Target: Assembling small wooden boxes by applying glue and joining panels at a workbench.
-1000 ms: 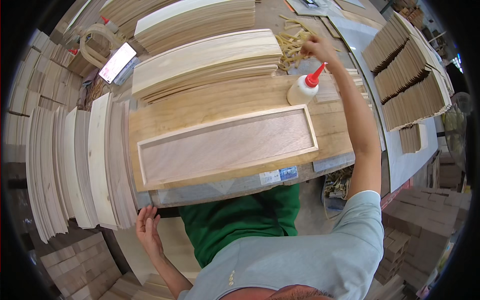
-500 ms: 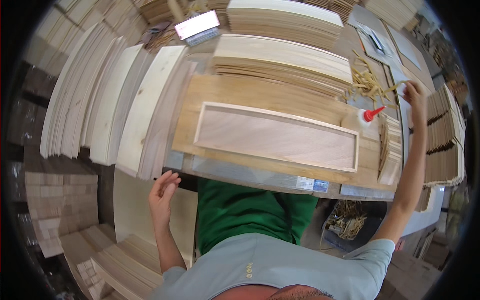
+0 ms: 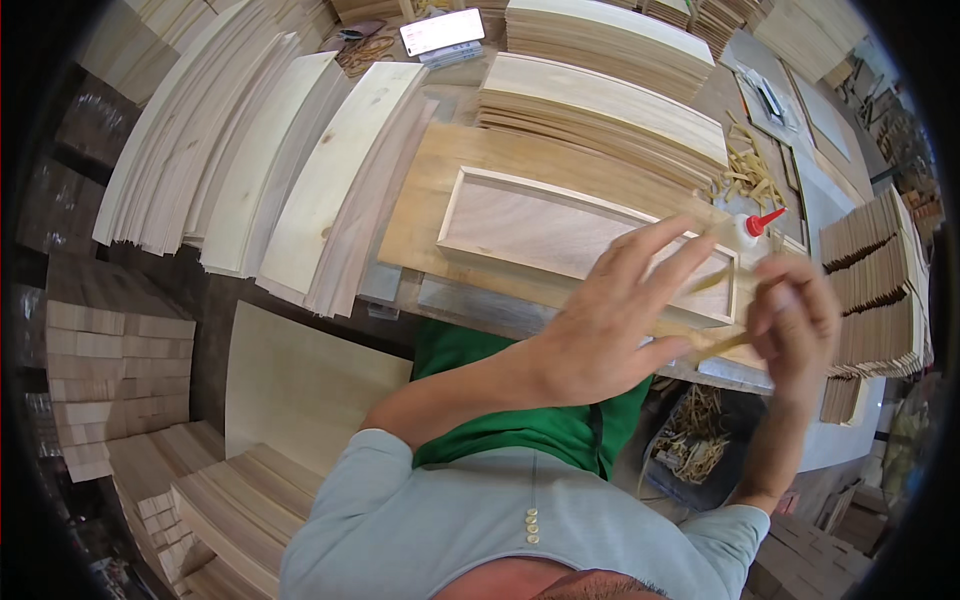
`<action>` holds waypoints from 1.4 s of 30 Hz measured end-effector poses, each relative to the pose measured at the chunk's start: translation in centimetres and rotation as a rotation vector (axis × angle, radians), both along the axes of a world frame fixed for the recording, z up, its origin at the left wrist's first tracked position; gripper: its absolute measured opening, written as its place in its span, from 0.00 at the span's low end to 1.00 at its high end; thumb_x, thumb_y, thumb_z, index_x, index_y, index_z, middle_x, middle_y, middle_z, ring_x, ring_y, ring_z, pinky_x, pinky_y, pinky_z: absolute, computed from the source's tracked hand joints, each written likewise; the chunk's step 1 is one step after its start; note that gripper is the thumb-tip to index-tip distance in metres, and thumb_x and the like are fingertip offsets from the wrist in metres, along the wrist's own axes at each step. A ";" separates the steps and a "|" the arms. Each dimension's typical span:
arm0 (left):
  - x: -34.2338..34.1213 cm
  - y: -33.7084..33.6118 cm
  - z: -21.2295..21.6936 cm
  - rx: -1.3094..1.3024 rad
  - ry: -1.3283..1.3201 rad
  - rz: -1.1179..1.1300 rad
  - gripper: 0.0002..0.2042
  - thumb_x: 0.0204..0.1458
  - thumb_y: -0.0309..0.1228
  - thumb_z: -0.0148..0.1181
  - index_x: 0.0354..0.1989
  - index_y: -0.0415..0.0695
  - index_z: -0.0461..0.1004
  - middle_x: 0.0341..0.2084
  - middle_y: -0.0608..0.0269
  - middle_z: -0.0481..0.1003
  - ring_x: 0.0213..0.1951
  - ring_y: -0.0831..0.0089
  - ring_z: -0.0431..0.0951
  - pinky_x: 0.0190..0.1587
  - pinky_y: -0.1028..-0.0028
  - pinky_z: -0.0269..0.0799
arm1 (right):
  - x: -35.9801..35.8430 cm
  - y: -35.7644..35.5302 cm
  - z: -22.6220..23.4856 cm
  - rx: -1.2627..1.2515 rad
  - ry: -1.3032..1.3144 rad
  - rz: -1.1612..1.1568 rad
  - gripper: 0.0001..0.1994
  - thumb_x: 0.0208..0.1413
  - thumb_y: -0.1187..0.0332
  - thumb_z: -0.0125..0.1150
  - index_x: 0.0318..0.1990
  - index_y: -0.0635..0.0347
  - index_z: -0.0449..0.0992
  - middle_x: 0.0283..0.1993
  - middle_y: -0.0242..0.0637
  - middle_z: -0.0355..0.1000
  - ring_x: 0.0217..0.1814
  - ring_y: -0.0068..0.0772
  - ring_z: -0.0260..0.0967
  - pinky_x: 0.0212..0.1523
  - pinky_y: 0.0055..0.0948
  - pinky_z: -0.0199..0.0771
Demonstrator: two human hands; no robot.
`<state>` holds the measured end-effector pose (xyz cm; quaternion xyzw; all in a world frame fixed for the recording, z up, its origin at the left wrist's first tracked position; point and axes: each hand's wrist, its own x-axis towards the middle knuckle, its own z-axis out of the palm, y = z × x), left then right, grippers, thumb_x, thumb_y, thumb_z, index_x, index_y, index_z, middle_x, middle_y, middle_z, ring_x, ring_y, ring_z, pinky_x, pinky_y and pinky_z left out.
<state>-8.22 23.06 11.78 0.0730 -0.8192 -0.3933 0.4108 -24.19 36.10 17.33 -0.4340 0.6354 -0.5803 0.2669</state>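
My right hand (image 3: pixel 795 315), blurred, is closed on a yellowish elastic band (image 3: pixel 722 345) over the right end of the frame. Two lengths of the band reach toward my left hand (image 3: pixel 610 325), whose fingers are spread; whether it loops around them I cannot tell. Below both hands lies a shallow rectangular wooden frame (image 3: pixel 540 212) with a flat panel inside, resting on a brown board (image 3: pixel 425 190). Beside its far right corner stands a glue bottle (image 3: pixel 748 229) with a red nozzle, partly hidden by my hand.
Stacks of pale boards (image 3: pixel 610 95) stand behind the frame, with more leaning boards (image 3: pixel 335 180) at left. A heap of yellowish bands (image 3: pixel 750 175) lies beyond the bottle. Bundled wood pieces (image 3: pixel 870 290) are at right. A dark bin (image 3: pixel 690 445) sits below the table edge.
My right hand has come from the band heap toward me with a band. My left hand has risen from beside the table edge to over the frame. The view has shifted.
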 end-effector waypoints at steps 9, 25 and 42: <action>7.9 -6.9 -5.9 1.222 0.001 -0.626 0.16 0.48 0.17 0.55 0.47 0.37 0.70 0.31 0.63 0.76 0.31 0.77 0.76 0.38 0.74 0.75 | 0.6 1.4 -5.8 0.208 -0.381 0.166 0.10 0.57 0.76 0.54 0.46 0.65 0.73 0.23 0.24 0.63 0.18 0.10 0.53 0.18 0.14 0.53; 10.0 -18.3 -5.4 0.709 -0.652 0.001 0.30 0.54 0.32 0.57 0.65 0.41 0.56 0.11 0.77 0.58 0.11 0.87 0.56 0.18 0.81 0.61 | -10.7 4.3 -11.6 0.548 -0.114 -0.163 0.27 0.63 0.62 0.49 0.68 0.52 0.53 0.19 0.22 0.55 0.13 0.11 0.44 0.12 0.16 0.44; 6.3 -22.2 -11.8 1.406 -0.181 -0.056 0.07 0.58 0.26 0.49 0.37 0.35 0.72 0.08 0.81 0.57 0.07 0.89 0.53 0.11 0.84 0.54 | -14.0 1.3 -15.1 0.297 -0.494 -0.255 0.08 0.62 0.70 0.49 0.42 0.64 0.70 0.18 0.23 0.61 0.10 0.09 0.45 0.08 0.14 0.47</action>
